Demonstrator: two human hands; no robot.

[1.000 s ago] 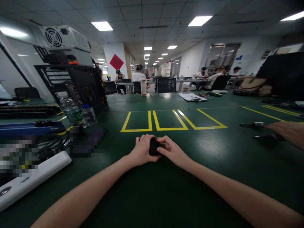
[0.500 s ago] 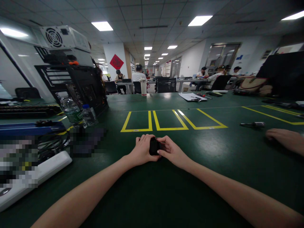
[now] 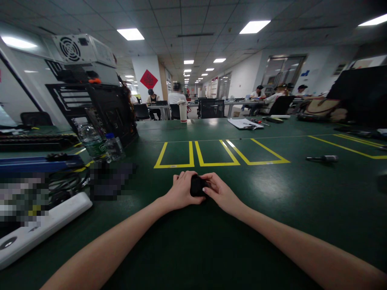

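Sm. blk blocky object [image 3: 197, 186], matte-looking, held btwn L grip [image 3: 182, 189], wrapping its L side, & R grip [image 3: 220, 192], at its R side. Unclear if on or just above dk green smooth surface [image 3: 193, 245]; partly hidden, tilt & detail unreadable.

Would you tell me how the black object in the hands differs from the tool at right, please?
The black object is compact; the tool is elongated, with a slim shaft. The left hand and right hand hold the black object; the tool lies untouched on the table. Both look mainly dark.
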